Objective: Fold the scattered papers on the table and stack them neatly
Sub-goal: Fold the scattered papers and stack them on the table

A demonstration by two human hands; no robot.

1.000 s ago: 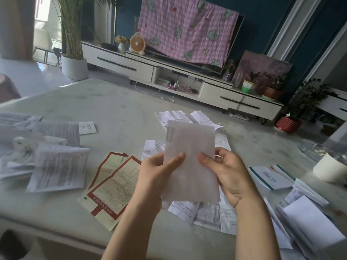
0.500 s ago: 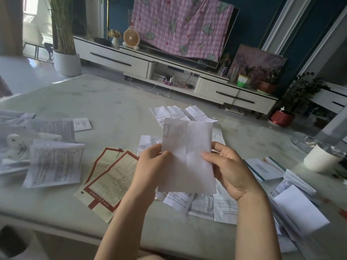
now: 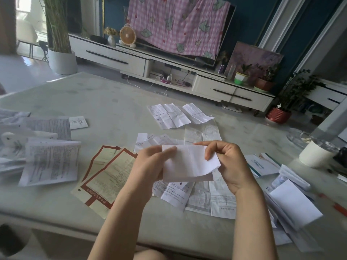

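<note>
Both hands hold a half-folded white paper sheet (image 3: pixel 189 162) above the pale marble table (image 3: pixel 97 102): left hand (image 3: pixel 150 164) pinches its 9 o'clock edge, right hand (image 3: pixel 225 162) its 3 o'clock edge. Red-bordered cream forms (image 3: pixel 105 175) lie at 9 o'clock; stacked folded white papers (image 3: pixel 294 201) at 4 o'clock.

Matt white creased paper sheet (image 3: pixel 189 162) above a smooth, glossy stone-like table (image 3: pixel 97 98).
</note>
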